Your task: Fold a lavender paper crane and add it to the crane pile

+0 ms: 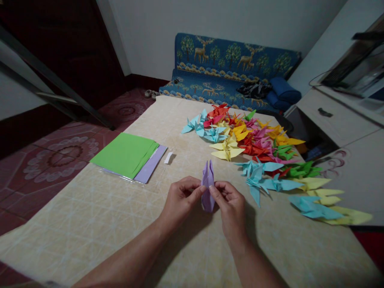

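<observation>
A partly folded piece of purple origami paper (208, 200) stands upright between my hands, with two narrow points at its top. My left hand (184, 196) pinches its left side between thumb and fingers. On the other side, my right hand (229, 198) grips it the same way, thumb facing me. Both hands are just above the table. Folded paper cranes in several colours lie to the right, the nearest being a light blue crane (256, 180). To the left rests a stack of green paper sheets (124, 152) with purple sheets (150, 166) partly under it.
A patterned cloth covers the table (99, 224). A small white paper scrap (168, 157) lies beside the stack. Beyond the table stands a blue couch (207, 82) with deer on its cover. A drawer cabinet (345, 120) is at the right, and a metal ladder-like frame (60, 80) leans at the left.
</observation>
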The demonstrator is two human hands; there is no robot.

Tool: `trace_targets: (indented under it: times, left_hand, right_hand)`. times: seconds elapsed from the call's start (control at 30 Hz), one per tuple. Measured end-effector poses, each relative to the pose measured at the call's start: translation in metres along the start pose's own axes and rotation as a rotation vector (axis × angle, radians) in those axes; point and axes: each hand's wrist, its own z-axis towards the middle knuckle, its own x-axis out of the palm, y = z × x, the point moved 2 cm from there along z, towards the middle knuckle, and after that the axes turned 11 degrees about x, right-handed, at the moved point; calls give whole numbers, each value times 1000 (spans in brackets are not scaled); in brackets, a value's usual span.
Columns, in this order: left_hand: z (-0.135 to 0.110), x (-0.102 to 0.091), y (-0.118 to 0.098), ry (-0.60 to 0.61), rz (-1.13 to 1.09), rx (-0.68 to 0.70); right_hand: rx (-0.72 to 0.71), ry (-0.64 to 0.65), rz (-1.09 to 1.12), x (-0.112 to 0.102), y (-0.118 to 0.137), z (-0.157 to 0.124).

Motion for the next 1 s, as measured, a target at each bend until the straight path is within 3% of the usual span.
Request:
trace_targets:
  times: [0.23,0.4,0.67,0.87,1.0]
  left_hand:
    - [-1,4,6,-152,-246,-128]
    - [0,6,4,-211,-303,-171]
    - [0,6,5,-137,-396,-247]
    - [2,6,4,-159,-433,-207]
    - [2,5,3,-174,-430,-171]
  right_hand:
    - [-11,-46,-37,2,-4,-3]
    - [-21,-103,-17,4,-4,-3]
    - [150,52,194,4,-8,0]
    - [170,60,150,7,-3,-4]
    - [100,34,120,8,2,-4]
